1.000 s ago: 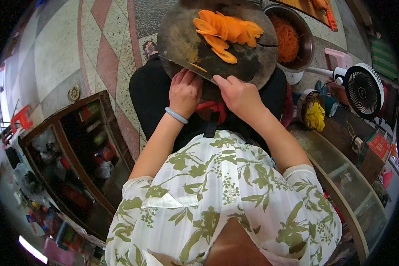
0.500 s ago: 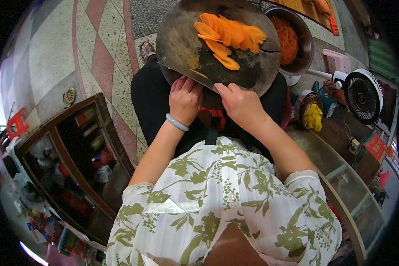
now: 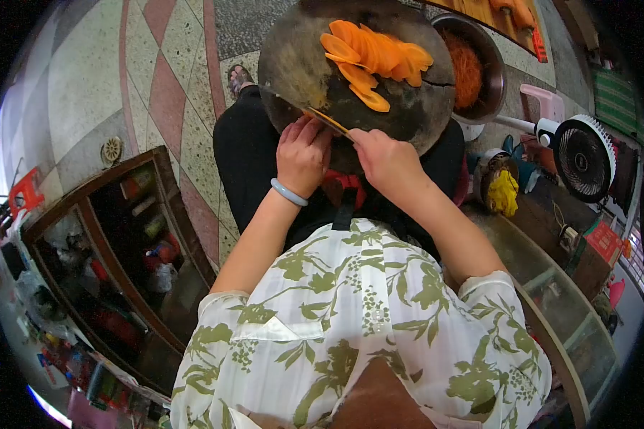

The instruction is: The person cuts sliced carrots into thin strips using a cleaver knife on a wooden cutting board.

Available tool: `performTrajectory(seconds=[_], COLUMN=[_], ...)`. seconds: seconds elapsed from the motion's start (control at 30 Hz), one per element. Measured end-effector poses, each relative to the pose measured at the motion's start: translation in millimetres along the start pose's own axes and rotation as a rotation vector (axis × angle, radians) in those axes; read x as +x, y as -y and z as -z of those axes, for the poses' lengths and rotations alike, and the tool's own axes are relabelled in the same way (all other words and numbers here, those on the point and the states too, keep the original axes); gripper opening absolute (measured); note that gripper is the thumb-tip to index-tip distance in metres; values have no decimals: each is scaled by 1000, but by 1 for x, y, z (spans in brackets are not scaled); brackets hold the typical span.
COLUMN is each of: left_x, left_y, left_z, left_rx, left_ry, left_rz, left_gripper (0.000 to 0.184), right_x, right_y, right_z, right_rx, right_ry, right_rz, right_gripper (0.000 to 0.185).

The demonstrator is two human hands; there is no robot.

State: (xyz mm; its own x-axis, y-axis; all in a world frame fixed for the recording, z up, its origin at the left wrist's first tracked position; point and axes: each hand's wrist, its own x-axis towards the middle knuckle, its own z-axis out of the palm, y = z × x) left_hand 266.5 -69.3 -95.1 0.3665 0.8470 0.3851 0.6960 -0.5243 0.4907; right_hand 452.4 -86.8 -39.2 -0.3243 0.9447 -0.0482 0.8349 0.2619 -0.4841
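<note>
My right hand (image 3: 388, 159) is closed around the handle of a kitchen knife (image 3: 336, 130), its blade pointing left over the near edge of a round wooden chopping board (image 3: 286, 57). Bent fingers of my left hand (image 3: 302, 154) press beside the blade on a piece of carrot, mostly hidden by the hand. A thin orange carrot slice (image 3: 327, 118) shows along the far side of the blade. Farther up the board lies an overlapping row of oval carrot slices (image 3: 379, 53).
Right of the board stands a metal bowl (image 3: 495, 86) of shredded carrot (image 3: 465, 71). A fan (image 3: 583, 157) is at the right, near a yellow cloth-like item (image 3: 503, 191). A wooden cabinet (image 3: 86, 207) stands on the left.
The knife blade has tilted and looks blurred, and more of the orange slice shows beside it. Both hands have shifted slightly to the right in view.
</note>
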Motion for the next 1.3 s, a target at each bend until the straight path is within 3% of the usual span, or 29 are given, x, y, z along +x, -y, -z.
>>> performTrajectory(seconds=[0.37, 0.57, 0.77, 0.9, 1.1, 1.3], left_x=[-2, -4, -5, -4, -3, 0], left_y=[2, 4, 5, 4, 4, 5], left_z=[-1, -6, -8, -7, -7, -3], left_rx=[19, -35, -4, -2, -10, -38], left_ry=[21, -12, -23, -35, -33, -66], left_rz=[6, -9, 9, 9, -4, -32], left_gripper=[24, 28, 23, 23, 24, 25], right_x=[9, 26, -1, -6, 13, 20], right_y=[7, -3, 6, 8, 18, 3], right_z=[-11, -25, 3, -3, -14, -19], right_rx=[-74, 34, -44, -29, -60, 32], right_ry=[74, -117, 98, 30, 50, -100], right_rz=[-31, 0, -94, -49, -64, -65], right_gripper=[12, 10, 20, 9, 9, 12])
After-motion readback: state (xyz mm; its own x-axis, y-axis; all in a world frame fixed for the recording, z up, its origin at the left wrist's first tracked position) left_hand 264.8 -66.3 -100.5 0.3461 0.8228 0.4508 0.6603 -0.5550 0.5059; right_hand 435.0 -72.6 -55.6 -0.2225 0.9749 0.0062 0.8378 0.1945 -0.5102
